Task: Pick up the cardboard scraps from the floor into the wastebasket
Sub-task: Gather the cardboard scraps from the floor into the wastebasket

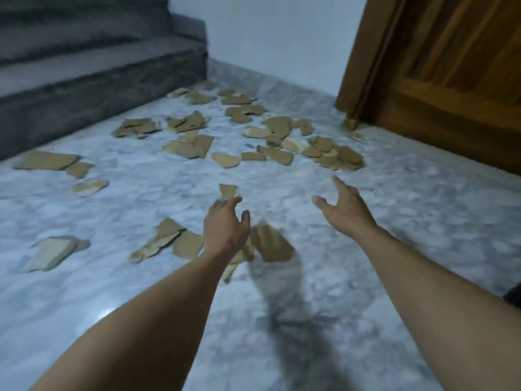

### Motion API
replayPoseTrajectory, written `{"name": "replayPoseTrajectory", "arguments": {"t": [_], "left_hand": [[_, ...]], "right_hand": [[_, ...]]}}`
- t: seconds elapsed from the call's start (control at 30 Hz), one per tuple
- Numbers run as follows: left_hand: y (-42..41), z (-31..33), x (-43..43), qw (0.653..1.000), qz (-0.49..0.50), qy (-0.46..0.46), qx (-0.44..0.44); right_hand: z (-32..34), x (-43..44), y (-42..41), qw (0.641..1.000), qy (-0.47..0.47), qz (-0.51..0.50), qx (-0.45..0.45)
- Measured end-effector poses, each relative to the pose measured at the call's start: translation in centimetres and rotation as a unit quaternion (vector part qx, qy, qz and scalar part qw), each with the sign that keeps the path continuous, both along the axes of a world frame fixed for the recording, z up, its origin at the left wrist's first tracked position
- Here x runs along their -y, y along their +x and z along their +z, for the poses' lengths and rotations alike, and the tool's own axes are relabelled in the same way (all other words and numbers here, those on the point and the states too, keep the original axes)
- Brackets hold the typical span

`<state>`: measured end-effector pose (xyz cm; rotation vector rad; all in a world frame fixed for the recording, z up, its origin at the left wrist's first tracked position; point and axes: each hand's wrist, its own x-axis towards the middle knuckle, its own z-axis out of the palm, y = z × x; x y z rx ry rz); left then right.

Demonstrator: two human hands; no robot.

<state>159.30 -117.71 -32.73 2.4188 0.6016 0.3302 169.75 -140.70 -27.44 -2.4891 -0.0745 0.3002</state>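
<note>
- Both bare arms out over the grey-white marble floor (394, 249), looking forward and down.
- Left hand (225, 224): back upward, fingers stretched forward, thumb off to the side, no grip on anything.
- At its fingertips, a small scrap (228, 191) on the floor; touching or just short of it, cannot tell.
- Right hand (344, 207): wide open, fingers spread, thumb pointing across toward the left hand, nothing in it, hovering above bare floor.
- Just right of the left wrist, a blurred brown scrap (270, 244), too smeared to tell whether flat on the floor or off it.
- Left of that wrist, a small heap of overlapping pieces (169, 241); farther left again, a pale piece (53, 252) lying on its own.
- Cardboard scraps (282, 136) all over the floor farther out, in a thick scatter across the middle.
- Densest pile (338, 158) just beyond the right hand's fingertips, pieces stacked over one another.
- More along the foot of the grey stairs (98, 80) at left: a large flat piece (48, 160), then a small pale one (90, 187) nearer.
- Wooden door (451, 66) at right, white wall (267, 38) between it and the stairs, scraps running back toward that corner.
</note>
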Motion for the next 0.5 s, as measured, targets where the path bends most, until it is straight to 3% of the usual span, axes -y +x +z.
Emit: {"name": "replayPoseTrajectory", "arguments": {"t": [0.07, 0.2, 0.37, 0.5], "left_hand": [[-3.6, -2.6, -5.3, 0.993, 0.031, 0.072, -0.087], [-8.6, -6.7, -12.6, 0.969, 0.032, 0.084, -0.231], [-8.8, -9.8, -15.6, 0.967, -0.023, 0.112, -0.229], [-8.3, -10.0, -17.7, 0.965, 0.018, 0.185, -0.182]], "right_hand": [[-4.0, -4.8, -1.2, 0.997, -0.020, 0.038, -0.071], [-10.4, -12.1, -4.9, 0.982, -0.083, 0.088, -0.143], [-13.6, -18.4, -8.6, 0.957, -0.201, 0.207, -0.034], [-15.0, -22.1, -8.1, 0.954, -0.232, 0.183, 0.056]]}}
